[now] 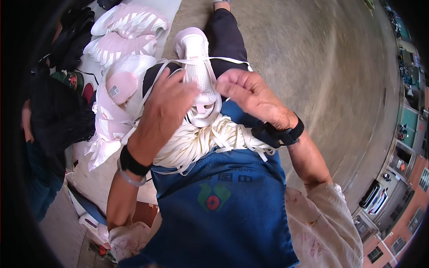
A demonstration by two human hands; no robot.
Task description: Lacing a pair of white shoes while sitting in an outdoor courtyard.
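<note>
A white and pale pink sneaker [195,67] rests on my lap with its toe pointing away from me. A flat white shoelace [223,59] crosses the shoe, and its two sides run down toward my hands. My right hand [257,98] is closed just right of the shoe, thumb and fingers pinched, with a small white lace tip showing at them. Over the shoe's left side is my left hand [167,102], its fingers bent and smeared by motion; I cannot see what they hold. Behind the shoe's heel, a thick bundle of cream laces [205,140] lies across my blue apron [223,192].
Pink and white shoe parts [129,38] are stacked on a pale surface at the far left, with more in white wrapping [114,116] nearer. Beside them at the left is a person in dark clothes [58,107]. Concrete floor [330,89] stretches right toward parked vehicles [375,196].
</note>
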